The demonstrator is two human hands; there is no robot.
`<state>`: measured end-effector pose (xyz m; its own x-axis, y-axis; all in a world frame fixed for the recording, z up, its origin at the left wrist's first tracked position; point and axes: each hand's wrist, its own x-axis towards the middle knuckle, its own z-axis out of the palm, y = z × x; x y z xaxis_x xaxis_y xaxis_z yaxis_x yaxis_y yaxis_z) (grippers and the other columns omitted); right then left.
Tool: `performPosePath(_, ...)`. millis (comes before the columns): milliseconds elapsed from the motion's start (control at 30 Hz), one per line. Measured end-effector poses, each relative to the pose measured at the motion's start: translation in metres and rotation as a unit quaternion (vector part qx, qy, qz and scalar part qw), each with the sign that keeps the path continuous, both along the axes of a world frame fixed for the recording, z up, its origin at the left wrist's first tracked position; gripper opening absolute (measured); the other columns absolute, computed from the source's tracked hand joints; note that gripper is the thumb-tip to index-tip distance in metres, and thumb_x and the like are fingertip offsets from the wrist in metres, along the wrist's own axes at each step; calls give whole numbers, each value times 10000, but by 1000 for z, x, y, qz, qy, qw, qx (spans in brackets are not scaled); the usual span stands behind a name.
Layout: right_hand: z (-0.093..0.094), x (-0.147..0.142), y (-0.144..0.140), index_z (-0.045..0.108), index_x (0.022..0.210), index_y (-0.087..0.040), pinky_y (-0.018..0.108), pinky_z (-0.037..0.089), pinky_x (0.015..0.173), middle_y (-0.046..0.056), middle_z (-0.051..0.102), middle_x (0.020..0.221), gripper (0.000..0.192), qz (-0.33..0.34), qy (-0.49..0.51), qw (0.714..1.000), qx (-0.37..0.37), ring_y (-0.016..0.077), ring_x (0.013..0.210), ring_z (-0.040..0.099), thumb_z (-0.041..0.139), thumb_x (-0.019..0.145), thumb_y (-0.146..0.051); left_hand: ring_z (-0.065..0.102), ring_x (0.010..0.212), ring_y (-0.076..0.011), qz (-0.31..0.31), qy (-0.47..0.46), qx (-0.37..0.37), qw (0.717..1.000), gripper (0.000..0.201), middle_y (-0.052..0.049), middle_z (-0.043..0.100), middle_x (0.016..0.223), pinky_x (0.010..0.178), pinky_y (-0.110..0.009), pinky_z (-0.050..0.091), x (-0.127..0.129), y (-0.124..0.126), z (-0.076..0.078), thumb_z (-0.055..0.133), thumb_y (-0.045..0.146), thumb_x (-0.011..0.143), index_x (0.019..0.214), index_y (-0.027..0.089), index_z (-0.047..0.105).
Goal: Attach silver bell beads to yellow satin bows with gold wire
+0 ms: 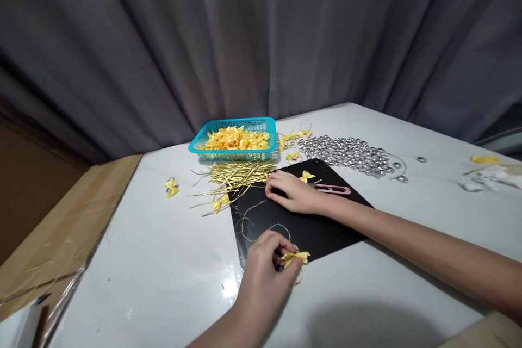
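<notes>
My left hand [267, 272] is closed in a pinch on a yellow ribbon bow [297, 257] in front of the near edge of a black mat [318, 223]. A thin gold cord [243, 223] loops from around this bow across the mat. Farther up the mat, my right hand [296, 192] has its thumb and fingers curled together where the cord's far end stops, apparently pinching it; the fingertips partly hide the contact. Just beyond that hand lies another yellow bow [308, 176], and beside its wrist are pink-handled snips [334, 189], their blades partly hidden.
A turquoise basket [232, 156] of yellow bows stands at the back, with a heap of gold ties [240, 173] before it. Silver oval beads [346, 152] spread to the right. A finished-looking bow [172, 188] lies left; cardboard [81, 217] borders the table. A grey curtain [244, 38] hangs behind.
</notes>
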<state>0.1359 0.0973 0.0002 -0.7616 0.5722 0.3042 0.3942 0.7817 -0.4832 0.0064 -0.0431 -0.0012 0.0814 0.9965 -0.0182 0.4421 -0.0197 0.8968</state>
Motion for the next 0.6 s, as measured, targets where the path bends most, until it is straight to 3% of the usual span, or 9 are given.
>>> performPosePath(133, 3, -20, -5, 617, 876, -166, 359, 382, 880, 74, 586, 954, 97, 46, 3, 998, -31, 191, 940, 497, 600, 821, -243, 585, 686, -153, -4, -2, -1, 1000, 93, -31, 604, 757, 591, -251, 456, 0, 1, 1, 598, 79, 677, 662, 170, 593)
performPosePath(233, 5, -30, -4, 581, 757, -158, 343, 376, 869, 55, 577, 857, 97, 75, 9, 995, -68, 173, 892, 491, 548, 843, -187, 581, 697, -154, -8, -6, -3, 1000, 96, -36, 596, 760, 596, -251, 454, 0, 2, 0, 586, 72, 684, 666, 167, 587)
performPosePath(333, 12, -29, 3, 502, 785, -153, 324, 393, 831, 52, 552, 843, 112, 72, 36, 989, -123, 152, 840, 485, 464, 885, -185, 576, 691, -145, -7, -11, -4, 1000, 87, -32, 599, 770, 605, -247, 447, 0, 1, -1, 589, 80, 689, 675, 166, 590)
performPosePath(467, 32, -14, 22, 387, 873, -173, 242, 421, 652, -16, 474, 677, 142, 50, 86, 969, -227, 101, 639, 472, 279, 960, -204, 567, 673, -133, 7, -19, -21, 1000, 60, -26, 593, 770, 584, -231, 425, -1, 2, -2, 613, 105, 684, 679, 162, 596)
performPosePath(600, 65, 2, 40, 372, 855, -180, 188, 349, 515, -72, 296, 582, 115, 12, 143, 945, -293, 63, 488, 316, 317, 956, -178, 566, 688, -140, 5, -35, -33, 999, 97, -31, 604, 781, 583, -233, 412, -3, 3, -3, 628, 127, 685, 774, 164, 633)
